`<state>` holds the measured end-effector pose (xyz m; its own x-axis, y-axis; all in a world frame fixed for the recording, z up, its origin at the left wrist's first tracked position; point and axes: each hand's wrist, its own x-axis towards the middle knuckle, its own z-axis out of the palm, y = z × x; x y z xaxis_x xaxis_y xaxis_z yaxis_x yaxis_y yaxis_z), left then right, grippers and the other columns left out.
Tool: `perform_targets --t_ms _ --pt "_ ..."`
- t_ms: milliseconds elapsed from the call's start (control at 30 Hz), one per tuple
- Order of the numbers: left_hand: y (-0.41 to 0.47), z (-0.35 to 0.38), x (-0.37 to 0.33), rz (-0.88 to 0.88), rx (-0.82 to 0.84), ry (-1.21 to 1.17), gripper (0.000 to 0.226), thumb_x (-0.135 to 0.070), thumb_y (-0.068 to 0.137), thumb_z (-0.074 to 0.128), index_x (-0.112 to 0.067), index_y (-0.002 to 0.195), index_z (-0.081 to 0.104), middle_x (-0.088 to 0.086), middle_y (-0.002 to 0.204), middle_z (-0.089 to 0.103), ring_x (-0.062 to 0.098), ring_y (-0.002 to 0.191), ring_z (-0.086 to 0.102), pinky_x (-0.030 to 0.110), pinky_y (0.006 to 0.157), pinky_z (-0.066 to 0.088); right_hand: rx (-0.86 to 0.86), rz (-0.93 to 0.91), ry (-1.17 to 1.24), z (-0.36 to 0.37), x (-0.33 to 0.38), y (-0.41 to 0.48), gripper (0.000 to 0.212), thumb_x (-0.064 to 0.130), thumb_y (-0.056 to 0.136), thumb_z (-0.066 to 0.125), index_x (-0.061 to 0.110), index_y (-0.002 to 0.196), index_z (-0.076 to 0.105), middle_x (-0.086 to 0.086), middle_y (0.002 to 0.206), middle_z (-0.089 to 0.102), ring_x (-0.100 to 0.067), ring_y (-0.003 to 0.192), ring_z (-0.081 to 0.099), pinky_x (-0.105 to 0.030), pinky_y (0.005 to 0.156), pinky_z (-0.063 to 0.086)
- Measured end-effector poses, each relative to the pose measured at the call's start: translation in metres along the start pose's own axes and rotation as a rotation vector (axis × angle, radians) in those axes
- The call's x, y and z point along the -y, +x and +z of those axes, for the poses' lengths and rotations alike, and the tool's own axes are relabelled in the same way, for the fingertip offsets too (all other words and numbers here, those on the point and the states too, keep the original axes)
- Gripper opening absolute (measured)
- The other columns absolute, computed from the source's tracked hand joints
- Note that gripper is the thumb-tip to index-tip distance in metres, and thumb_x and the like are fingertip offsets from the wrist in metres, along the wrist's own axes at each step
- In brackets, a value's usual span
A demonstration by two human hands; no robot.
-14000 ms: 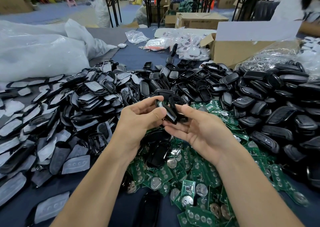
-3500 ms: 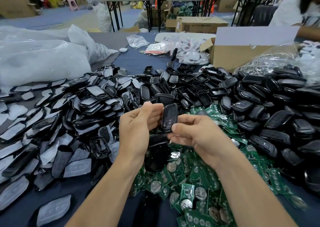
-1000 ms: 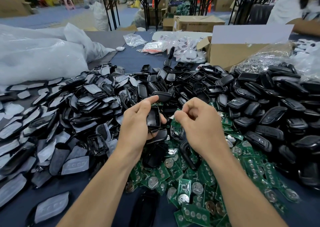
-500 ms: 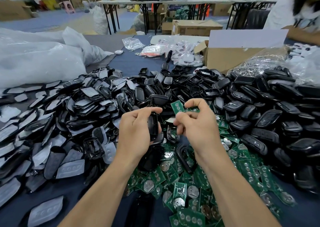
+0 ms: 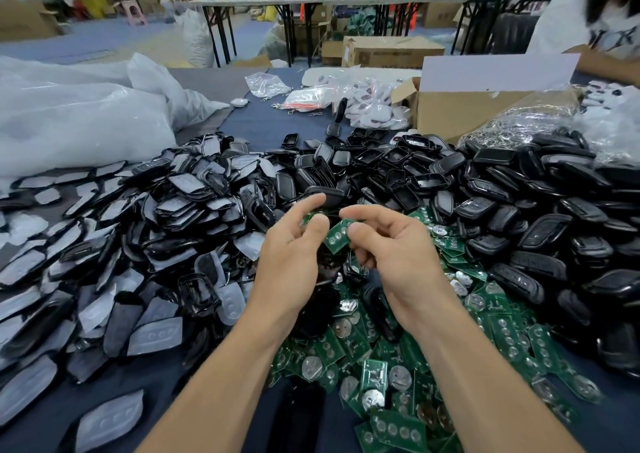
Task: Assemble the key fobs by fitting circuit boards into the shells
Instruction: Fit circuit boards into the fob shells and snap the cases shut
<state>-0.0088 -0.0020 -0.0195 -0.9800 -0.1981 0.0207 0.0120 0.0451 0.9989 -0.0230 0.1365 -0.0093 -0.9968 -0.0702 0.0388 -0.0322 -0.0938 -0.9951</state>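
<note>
My left hand (image 5: 291,262) curls round a black fob shell (image 5: 325,266), which is mostly hidden behind its fingers. My right hand (image 5: 394,258) pinches a green circuit board (image 5: 336,237) between thumb and forefinger and holds it tilted against the shell, beside my left thumb. Both hands hover over a heap of loose green circuit boards (image 5: 363,359) with round battery clips. Empty black shells (image 5: 398,172) are heaped just behind the hands.
Black fob parts with grey film (image 5: 138,227) cover the left side, and closed black fobs (image 5: 554,227) are piled at the right. Behind them lie a white plastic bag (image 5: 76,120), an open cardboard box (image 5: 460,113) and a bag of metal rings (image 5: 519,120). A person (image 5: 588,20) sits at the far right.
My right hand picked a green board off the pile and brought it left and down to the shell in my left hand. My left forefinger has lifted.
</note>
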Motion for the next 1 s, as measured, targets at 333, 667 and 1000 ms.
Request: perform_targets --t_ms 333,667,1000 --pt "-0.002 -0.017 -0.007 -0.114 0.238 -0.181 0.056 -0.004 0.073 0.060 -0.027 0.121 0.077 0.009 0.113 0.079 0.019 0.098 0.075 0.038 0.086 0.063 -0.190 -0.162 -0.218 -0.002 -0.011 0.003 0.014 0.019 0.085 0.073 0.033 0.086 0.071 0.001 0.073 0.073 -0.010 0.061 0.062 -0.041 0.068 0.057" --pt "0.002 -0.017 -0.002 -0.038 0.349 -0.087 0.077 0.028 0.084 0.059 -0.024 0.141 0.060 0.008 0.116 0.079 0.014 0.097 0.074 0.023 0.086 0.059 -0.195 -0.166 -0.186 -0.012 -0.009 0.006 0.021 0.008 0.090 0.073 0.027 0.082 0.071 0.006 0.064 0.066 -0.011 0.056 0.056 -0.035 0.060 0.051" --pt "0.003 -0.015 -0.001 -0.116 0.263 -0.130 0.048 0.020 0.086 0.067 -0.021 0.108 0.078 0.008 0.102 0.081 0.022 0.092 0.079 0.024 0.071 0.062 -0.129 -0.342 -0.473 -0.010 -0.003 -0.002 0.023 0.011 0.089 0.077 0.031 0.082 0.068 0.016 0.082 0.071 -0.005 0.075 0.067 -0.021 0.069 0.056"
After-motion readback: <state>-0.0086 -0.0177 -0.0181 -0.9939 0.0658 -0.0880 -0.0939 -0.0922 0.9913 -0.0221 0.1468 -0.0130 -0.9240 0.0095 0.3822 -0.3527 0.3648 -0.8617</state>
